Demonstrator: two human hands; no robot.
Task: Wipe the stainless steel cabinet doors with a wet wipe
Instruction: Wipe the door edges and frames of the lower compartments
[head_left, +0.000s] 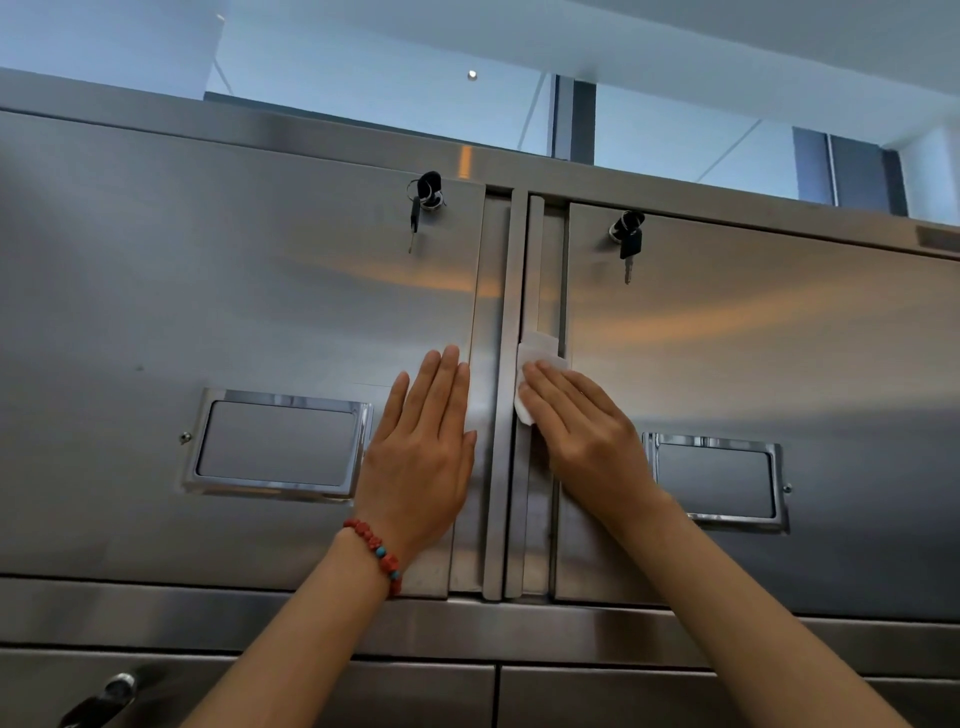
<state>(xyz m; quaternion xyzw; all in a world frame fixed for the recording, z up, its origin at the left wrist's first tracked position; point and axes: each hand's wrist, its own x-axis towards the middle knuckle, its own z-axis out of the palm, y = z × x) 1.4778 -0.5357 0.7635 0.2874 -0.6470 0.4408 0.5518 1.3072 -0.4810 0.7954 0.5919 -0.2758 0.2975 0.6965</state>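
Note:
Two stainless steel cabinet doors fill the view: the left door (234, 312) and the right door (753, 353), split by a vertical post (506, 364). My left hand (423, 447) lies flat with straight fingers against the left door's right edge; a red bead bracelet circles its wrist. My right hand (582, 431) presses a white wet wipe (535, 358) with flat fingers onto the left edge of the right door, beside the post. Most of the wipe is under the fingers.
Each door has a recessed chrome handle, one on the left (280, 444) and one on the right (719, 480), and a lock with hanging keys, on the left (423, 200) and on the right (628, 236). Lower cabinet fronts (675, 696) sit below. A ceiling and windows show above.

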